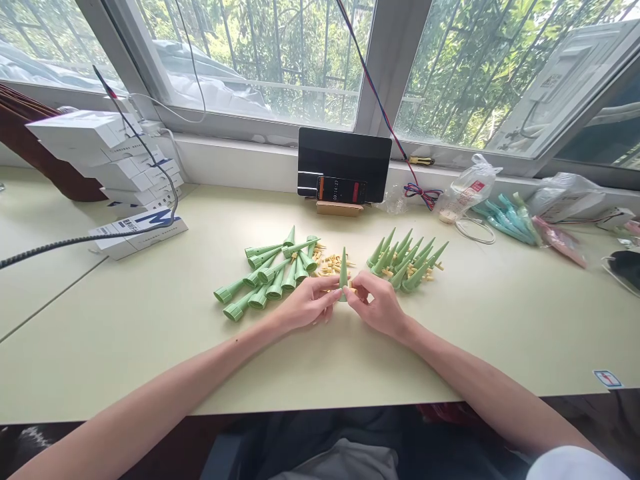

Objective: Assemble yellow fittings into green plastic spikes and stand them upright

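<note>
My left hand [314, 301] is closed around the lower part of a green plastic spike [343, 270], which stands point up in front of me. At its right side, my right hand [377, 300] is closed in a pinch on a small yellow plastic piece [352, 287], partly hidden by the fingers. Just behind the hands lies a loose pile of small yellow pieces [334, 264]. To the left, several green spikes [274, 288] lie in a heap with their wide ends toward me. On the right, a cluster of upright green spikes [410, 263] has yellow pieces at their sides.
A phone [342, 191] with a running timer leans against a black tablet [345, 157] at the back. White boxes [115, 157] are stacked at the left, near a flexible black stalk [100, 241]. Plastic bags [467, 189] and a yellow cutter [421, 161] lie back right.
</note>
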The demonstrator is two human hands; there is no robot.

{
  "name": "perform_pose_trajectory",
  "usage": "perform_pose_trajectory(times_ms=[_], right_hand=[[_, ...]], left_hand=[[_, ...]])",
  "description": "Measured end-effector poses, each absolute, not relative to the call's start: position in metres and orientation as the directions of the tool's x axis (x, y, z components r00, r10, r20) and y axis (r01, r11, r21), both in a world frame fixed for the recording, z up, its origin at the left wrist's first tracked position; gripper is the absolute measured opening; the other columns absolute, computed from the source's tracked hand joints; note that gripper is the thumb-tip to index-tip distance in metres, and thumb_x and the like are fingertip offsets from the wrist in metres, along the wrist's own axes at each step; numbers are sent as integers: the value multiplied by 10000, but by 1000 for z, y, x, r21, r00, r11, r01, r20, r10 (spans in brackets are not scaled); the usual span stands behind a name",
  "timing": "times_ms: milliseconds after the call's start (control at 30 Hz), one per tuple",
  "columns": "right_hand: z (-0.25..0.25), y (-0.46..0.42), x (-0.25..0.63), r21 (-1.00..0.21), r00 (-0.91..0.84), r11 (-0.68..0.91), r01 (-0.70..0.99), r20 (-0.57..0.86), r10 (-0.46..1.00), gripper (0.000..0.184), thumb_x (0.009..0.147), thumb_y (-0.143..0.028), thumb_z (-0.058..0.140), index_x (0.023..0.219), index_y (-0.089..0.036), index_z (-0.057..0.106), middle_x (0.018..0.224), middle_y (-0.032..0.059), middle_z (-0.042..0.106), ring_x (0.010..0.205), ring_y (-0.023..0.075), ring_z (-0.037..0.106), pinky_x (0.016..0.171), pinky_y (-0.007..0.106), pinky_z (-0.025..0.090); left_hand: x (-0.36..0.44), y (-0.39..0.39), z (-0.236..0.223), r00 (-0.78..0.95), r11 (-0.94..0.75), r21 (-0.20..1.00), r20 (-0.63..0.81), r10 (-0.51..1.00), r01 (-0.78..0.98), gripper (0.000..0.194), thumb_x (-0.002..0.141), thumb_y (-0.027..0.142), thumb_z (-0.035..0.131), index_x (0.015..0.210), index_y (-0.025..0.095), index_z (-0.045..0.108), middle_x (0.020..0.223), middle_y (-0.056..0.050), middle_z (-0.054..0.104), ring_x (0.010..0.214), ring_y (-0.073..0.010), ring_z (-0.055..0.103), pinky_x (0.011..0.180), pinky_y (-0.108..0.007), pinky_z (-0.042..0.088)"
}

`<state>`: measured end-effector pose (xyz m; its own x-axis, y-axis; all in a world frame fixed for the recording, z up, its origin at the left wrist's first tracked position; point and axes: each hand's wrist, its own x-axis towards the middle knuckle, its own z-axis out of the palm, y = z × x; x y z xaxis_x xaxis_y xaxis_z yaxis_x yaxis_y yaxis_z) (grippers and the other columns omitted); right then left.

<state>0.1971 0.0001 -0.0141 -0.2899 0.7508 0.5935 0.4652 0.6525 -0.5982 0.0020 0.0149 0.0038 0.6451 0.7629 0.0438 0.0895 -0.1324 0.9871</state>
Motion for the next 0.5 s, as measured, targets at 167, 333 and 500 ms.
perform_pose_trajectory(times_ms=[167,333,500], right_hand=[[-15,-2,197,-538,-355,692,482,601,716,255,918,-252,566,725,-223,402,667,-32,425,568,115,388,544,253,335],[-14,-5,196,-506,-387,706,495,599,701,280,930,-240,562,722,-221,376,686,-30,431,585,115,386,560,250,336],[-16,-5,195,-505,-395,715,484,603,693,284,928,-206,554,730,-220,350,695,-33,414,594,112,379,563,244,332]], left_hand=[[0,16,6,696,-159,985,68,715,68,473,942,460,530,1276,139,624,516,51,470,408,-68,405,432,-186,366],[-4,19,1,740,-186,979,63,670,85,448,972,460,470,1257,145,614,538,57,403,455,-79,378,469,-204,333],[-6,21,0,763,-198,975,51,645,103,432,990,454,432,1234,143,604,539,60,376,470,-81,351,477,-212,299]])
